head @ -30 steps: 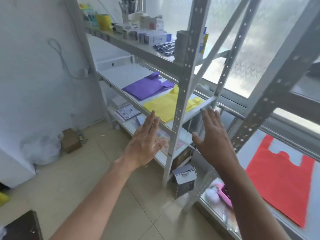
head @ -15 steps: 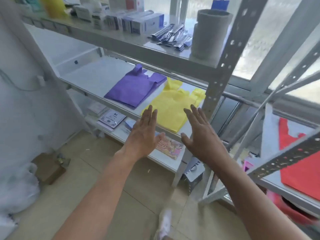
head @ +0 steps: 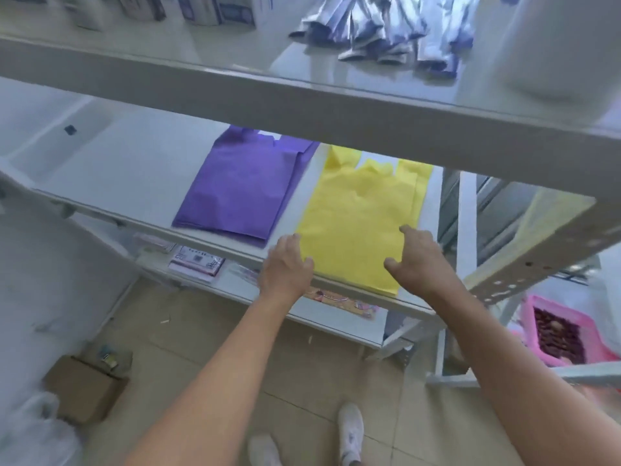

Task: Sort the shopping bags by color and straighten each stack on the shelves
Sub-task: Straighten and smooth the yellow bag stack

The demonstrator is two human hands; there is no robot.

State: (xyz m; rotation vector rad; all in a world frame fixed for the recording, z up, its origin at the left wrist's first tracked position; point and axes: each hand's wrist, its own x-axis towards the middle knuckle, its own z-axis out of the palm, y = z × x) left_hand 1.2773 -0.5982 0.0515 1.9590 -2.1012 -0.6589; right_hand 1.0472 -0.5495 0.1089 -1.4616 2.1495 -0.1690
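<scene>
A yellow stack of shopping bags [head: 356,216] lies flat on the middle shelf [head: 134,183], its handles pointing to the back. A purple stack [head: 242,190] lies just left of it, a narrow gap apart. My left hand [head: 285,267] rests against the near left edge of the yellow stack, thumb on top of it. Near the stack's front right corner, my right hand [head: 416,257] lies on the bags with bent fingers. Neither hand lifts a bag.
The upper shelf [head: 302,102] juts out right above my hands and carries boxes and silver-blue packets [head: 386,31]. A lower shelf holds printed cards [head: 198,262]. A pink basket [head: 568,331] sits at the right, a cardboard box [head: 84,388] on the floor at the left.
I have stepped closer and leaned in. Both hands moved forward from the air in front of the shelf onto the near end of the yellow stack.
</scene>
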